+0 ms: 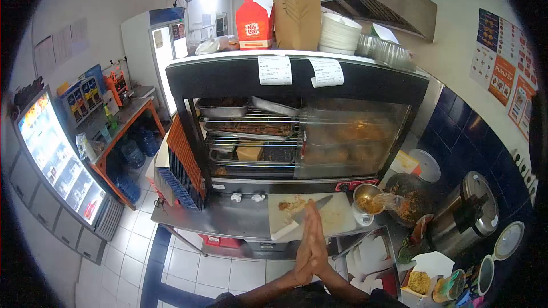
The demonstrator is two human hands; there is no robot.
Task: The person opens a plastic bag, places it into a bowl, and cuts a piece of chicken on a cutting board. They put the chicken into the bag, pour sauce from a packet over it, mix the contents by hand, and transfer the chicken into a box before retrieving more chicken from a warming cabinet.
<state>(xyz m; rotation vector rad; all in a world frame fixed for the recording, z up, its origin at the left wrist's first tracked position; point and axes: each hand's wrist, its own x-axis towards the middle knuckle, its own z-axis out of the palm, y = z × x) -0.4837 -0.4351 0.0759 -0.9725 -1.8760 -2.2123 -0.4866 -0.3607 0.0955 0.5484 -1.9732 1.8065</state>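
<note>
My left hand (306, 245) and my right hand (319, 248) are pressed palm to palm, fingers stretched out and pointing away from me. No object shows between them. Just beyond the fingertips lies a white cutting board (341, 217) on the steel counter. A knife (285, 230) with a pale handle rests across it, its blade partly hidden behind my fingers. Chopped food scraps (291, 204) are scattered near the blade. To the right of the board, a metal bowl (369, 198) with yellowish contents sits on what looks like a white scale (362, 218).
A warming cabinet (297, 185) with food trays (248, 129) stands behind the board, two paper slips (275, 71) stuck on top. At right are a large pan of food (408, 208), a steel cooker (465, 208) and an open box of noodles (419, 282). Folded cartons (185, 165) lean at left.
</note>
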